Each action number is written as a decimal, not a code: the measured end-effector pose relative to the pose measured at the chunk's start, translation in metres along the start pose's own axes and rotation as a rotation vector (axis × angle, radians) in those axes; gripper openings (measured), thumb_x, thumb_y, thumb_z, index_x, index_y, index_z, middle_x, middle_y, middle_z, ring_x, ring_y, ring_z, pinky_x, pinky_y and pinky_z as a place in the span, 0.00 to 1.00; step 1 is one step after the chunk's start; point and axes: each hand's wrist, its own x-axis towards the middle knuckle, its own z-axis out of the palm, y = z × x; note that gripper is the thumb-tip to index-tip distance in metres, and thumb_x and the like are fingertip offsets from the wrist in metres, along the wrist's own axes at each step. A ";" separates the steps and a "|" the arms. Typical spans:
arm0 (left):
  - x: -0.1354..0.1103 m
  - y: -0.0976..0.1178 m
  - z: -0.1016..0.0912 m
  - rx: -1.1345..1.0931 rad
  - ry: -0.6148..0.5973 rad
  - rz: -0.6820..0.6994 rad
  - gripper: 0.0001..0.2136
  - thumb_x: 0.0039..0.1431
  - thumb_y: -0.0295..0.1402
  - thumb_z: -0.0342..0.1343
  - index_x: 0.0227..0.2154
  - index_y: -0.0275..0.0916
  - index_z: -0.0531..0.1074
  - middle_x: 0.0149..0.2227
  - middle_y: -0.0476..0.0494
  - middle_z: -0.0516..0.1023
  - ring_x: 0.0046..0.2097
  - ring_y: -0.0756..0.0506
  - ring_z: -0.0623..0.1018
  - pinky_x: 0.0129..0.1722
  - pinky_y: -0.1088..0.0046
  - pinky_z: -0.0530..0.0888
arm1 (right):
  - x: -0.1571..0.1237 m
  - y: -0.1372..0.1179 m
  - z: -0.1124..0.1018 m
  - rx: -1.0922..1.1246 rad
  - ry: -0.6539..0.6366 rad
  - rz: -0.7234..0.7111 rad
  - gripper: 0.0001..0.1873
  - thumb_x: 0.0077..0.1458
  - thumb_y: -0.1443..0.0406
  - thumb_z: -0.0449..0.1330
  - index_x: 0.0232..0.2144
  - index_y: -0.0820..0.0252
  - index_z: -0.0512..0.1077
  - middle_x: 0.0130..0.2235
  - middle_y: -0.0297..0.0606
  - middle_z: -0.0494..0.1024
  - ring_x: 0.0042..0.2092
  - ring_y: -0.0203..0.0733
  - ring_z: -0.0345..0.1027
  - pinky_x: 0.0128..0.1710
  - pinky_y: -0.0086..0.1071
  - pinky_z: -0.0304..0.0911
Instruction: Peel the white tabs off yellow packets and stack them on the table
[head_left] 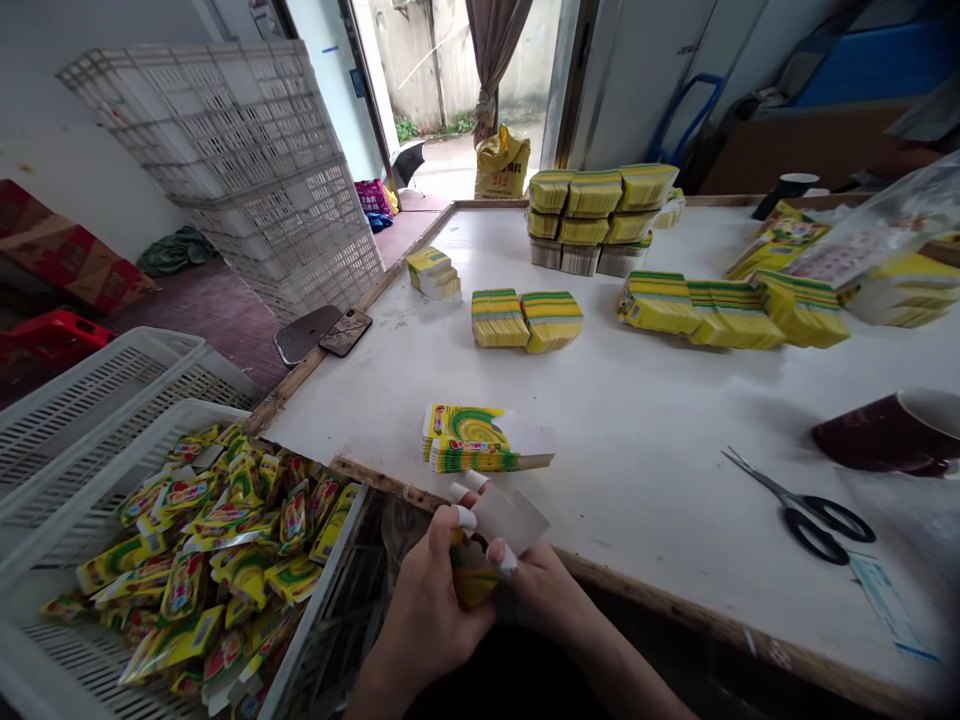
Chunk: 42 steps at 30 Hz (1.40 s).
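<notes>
Just past the table's front edge, my left hand (pixel 431 595) and my right hand (pixel 544 590) are closed on a small yellow carton (pixel 474 588). A greyish-white card panel (pixel 514 520) sticks up from between my fingers; my hands hide much of the carton. White tape or covers wrap several of my fingertips. Directly beyond my hands, a stack of flat printed yellow-and-green cartons (pixel 469 430) lies on the white table (pixel 637 430). To my left, a white plastic crate (pixel 300 650) holds many filled yellow packs (pixel 217 540).
Bundled yellow cartons (pixel 527 320) stand mid-table, with a taller pile (pixel 600 215) behind and a row (pixel 731 310) to the right. Black-handled scissors (pixel 802 510) and a dark red mug (pixel 892 430) lie at right. A phone (pixel 345 332) rests at the left edge. Crates (pixel 240 150) tower beyond.
</notes>
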 end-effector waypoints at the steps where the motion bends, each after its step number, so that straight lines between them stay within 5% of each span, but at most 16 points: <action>1: 0.000 -0.002 -0.001 -0.014 0.001 -0.012 0.28 0.44 0.25 0.64 0.50 0.44 0.64 0.37 0.44 0.80 0.35 0.41 0.80 0.34 0.68 0.75 | -0.001 0.000 0.000 -0.101 -0.021 -0.057 0.37 0.54 0.45 0.62 0.61 0.53 0.64 0.52 0.45 0.76 0.56 0.55 0.69 0.57 0.47 0.63; 5: 0.002 -0.013 0.006 -0.105 0.154 -0.034 0.35 0.40 0.24 0.67 0.54 0.42 0.64 0.48 0.36 0.77 0.47 0.36 0.79 0.45 0.62 0.75 | -0.003 0.004 -0.003 -0.499 -0.062 -0.278 0.25 0.65 0.63 0.54 0.63 0.48 0.62 0.66 0.42 0.62 0.65 0.50 0.58 0.63 0.43 0.57; 9: 0.004 -0.017 0.006 -0.169 0.309 -0.157 0.32 0.38 0.23 0.67 0.51 0.41 0.70 0.52 0.35 0.74 0.55 0.34 0.73 0.56 0.53 0.67 | 0.003 0.012 -0.012 -0.618 0.097 -0.379 0.25 0.66 0.69 0.49 0.62 0.47 0.65 0.65 0.43 0.65 0.65 0.48 0.58 0.62 0.42 0.59; 15: 0.009 -0.016 -0.023 -0.068 0.191 -0.131 0.25 0.38 0.28 0.70 0.44 0.43 0.76 0.40 0.42 0.80 0.41 0.37 0.78 0.42 0.64 0.74 | 0.009 0.005 -0.027 -0.909 -0.134 -0.280 0.26 0.60 0.72 0.57 0.59 0.54 0.68 0.70 0.51 0.52 0.65 0.54 0.59 0.57 0.42 0.65; 20: 0.011 -0.017 -0.034 -0.064 0.053 -0.130 0.25 0.40 0.30 0.70 0.46 0.43 0.77 0.43 0.41 0.80 0.44 0.37 0.79 0.45 0.64 0.74 | 0.013 -0.015 -0.035 -0.922 -0.227 -0.249 0.14 0.59 0.69 0.60 0.47 0.53 0.76 0.62 0.48 0.65 0.58 0.52 0.67 0.54 0.41 0.66; 22: 0.010 -0.016 -0.032 -0.067 0.060 -0.124 0.26 0.40 0.30 0.70 0.47 0.43 0.76 0.44 0.41 0.81 0.45 0.37 0.79 0.46 0.64 0.75 | 0.012 -0.017 -0.033 -0.890 -0.229 -0.267 0.17 0.58 0.72 0.59 0.48 0.51 0.74 0.61 0.45 0.65 0.59 0.49 0.66 0.55 0.41 0.65; 26: 0.008 -0.014 -0.023 -0.159 0.197 -0.169 0.28 0.36 0.30 0.72 0.46 0.42 0.77 0.43 0.41 0.81 0.44 0.38 0.79 0.45 0.66 0.76 | 0.010 -0.005 -0.017 -0.816 -0.075 -0.292 0.41 0.54 0.71 0.62 0.66 0.54 0.50 0.66 0.52 0.55 0.66 0.54 0.53 0.62 0.47 0.57; 28: 0.009 -0.014 -0.020 -0.337 0.349 -0.218 0.27 0.37 0.32 0.73 0.45 0.42 0.76 0.41 0.43 0.81 0.41 0.41 0.80 0.40 0.71 0.77 | 0.013 -0.002 -0.014 -0.797 -0.025 -0.308 0.48 0.54 0.67 0.64 0.68 0.56 0.41 0.65 0.54 0.57 0.66 0.54 0.54 0.61 0.48 0.58; 31: 0.016 -0.019 -0.029 -0.746 0.766 -0.242 0.21 0.47 0.46 0.66 0.42 0.43 0.72 0.41 0.46 0.78 0.40 0.44 0.79 0.36 0.73 0.78 | 0.027 -0.006 -0.024 -0.908 0.147 -0.364 0.36 0.57 0.65 0.62 0.63 0.58 0.53 0.57 0.52 0.69 0.58 0.54 0.64 0.56 0.47 0.64; 34: 0.026 -0.025 -0.044 -1.041 1.015 -0.426 0.16 0.58 0.49 0.55 0.39 0.42 0.69 0.45 0.43 0.75 0.46 0.43 0.78 0.47 0.63 0.77 | 0.048 -0.013 -0.043 -1.189 0.365 -0.342 0.26 0.56 0.74 0.56 0.57 0.64 0.62 0.51 0.53 0.74 0.53 0.57 0.66 0.53 0.50 0.63; 37: 0.029 -0.031 -0.049 -1.091 1.008 -0.636 0.07 0.63 0.37 0.52 0.40 0.41 0.69 0.46 0.42 0.74 0.48 0.45 0.77 0.52 0.61 0.73 | 0.065 -0.016 -0.055 -1.324 0.367 -0.265 0.28 0.50 0.80 0.52 0.55 0.68 0.64 0.47 0.54 0.77 0.48 0.58 0.67 0.50 0.53 0.63; 42: 0.024 -0.038 -0.034 -1.103 0.829 -0.625 0.08 0.60 0.33 0.55 0.41 0.39 0.73 0.45 0.42 0.76 0.45 0.46 0.77 0.40 0.71 0.76 | 0.075 -0.019 -0.058 -1.294 0.341 -0.256 0.27 0.49 0.79 0.54 0.53 0.66 0.64 0.43 0.51 0.76 0.45 0.56 0.66 0.48 0.50 0.63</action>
